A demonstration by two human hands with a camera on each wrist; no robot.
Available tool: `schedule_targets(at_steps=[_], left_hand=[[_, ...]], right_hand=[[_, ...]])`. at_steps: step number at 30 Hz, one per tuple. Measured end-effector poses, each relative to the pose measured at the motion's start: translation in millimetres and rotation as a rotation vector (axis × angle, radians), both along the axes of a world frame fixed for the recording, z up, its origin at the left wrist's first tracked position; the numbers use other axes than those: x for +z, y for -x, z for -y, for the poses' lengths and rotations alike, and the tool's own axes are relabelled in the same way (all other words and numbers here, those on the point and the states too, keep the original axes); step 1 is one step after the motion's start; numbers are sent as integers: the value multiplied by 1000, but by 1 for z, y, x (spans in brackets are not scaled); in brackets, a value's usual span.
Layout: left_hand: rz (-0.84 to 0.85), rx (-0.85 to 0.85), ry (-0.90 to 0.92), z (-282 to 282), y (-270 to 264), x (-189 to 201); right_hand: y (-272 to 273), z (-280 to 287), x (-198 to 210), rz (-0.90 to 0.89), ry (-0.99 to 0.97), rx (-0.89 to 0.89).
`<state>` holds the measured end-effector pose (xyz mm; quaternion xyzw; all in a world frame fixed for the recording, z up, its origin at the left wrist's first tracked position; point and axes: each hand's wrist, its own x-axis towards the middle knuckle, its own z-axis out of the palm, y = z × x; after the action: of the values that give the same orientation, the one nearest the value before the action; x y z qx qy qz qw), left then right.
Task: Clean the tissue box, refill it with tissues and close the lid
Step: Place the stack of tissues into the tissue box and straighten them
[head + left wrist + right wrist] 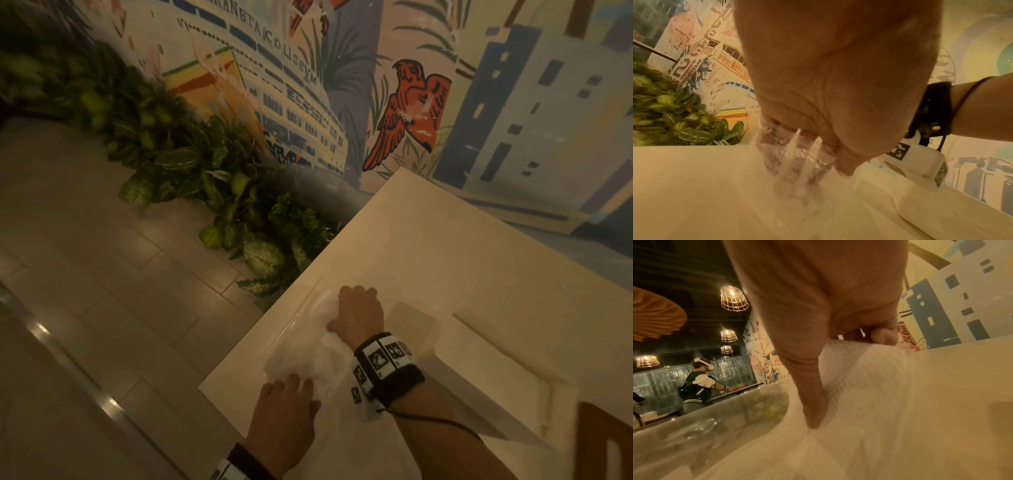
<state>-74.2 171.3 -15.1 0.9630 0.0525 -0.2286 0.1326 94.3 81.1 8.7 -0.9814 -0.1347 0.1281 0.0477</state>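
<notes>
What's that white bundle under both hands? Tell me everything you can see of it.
The tissues look like a soft white stack with a fine embossed texture, inside clear, crinkled plastic wrap. It lies flat, near the table's left edge. The right hand presses on its far end, thumb laid along the top; the left hand grips the wrap at its near end. The picture is blurred, so finer detail cannot be told.

Mural wall, plants and a lit room behind.
A painted mural (428, 113) with a red bird (407, 113) and blue buildings is covering the wall, green leafy plants (191, 171) are lining its base beside the tiled floor (102, 274), wire cage lamps (733, 299) are glowing, and a person in a headset (698, 382) is leaning over a far table.
</notes>
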Motion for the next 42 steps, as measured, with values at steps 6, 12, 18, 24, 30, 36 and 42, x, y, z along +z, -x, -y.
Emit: schedule_targets(at_steps=[6,12,18,24,30,36,42], left_hand=[[-11,3,-5,1,-1,-1],[13,5,14,2,0,0],[17,-10,12,0,1,2],[15,0,27,0,0,2],[26,2,35,0,0,5],[27,-12,27,0,-1,6],[36,-25,40,0,-2,9]], right_hand=[[4,9,4,-234,-246,-35],[1,18,23,-385,-388,-95],[1,21,30,-392,-372,-28],[9,25,19,-198,-323,98],[-3,34,17,-357,-468,101],[-17,35,26,-517,-479,91],[-27,34,27,-554,-464,-2]])
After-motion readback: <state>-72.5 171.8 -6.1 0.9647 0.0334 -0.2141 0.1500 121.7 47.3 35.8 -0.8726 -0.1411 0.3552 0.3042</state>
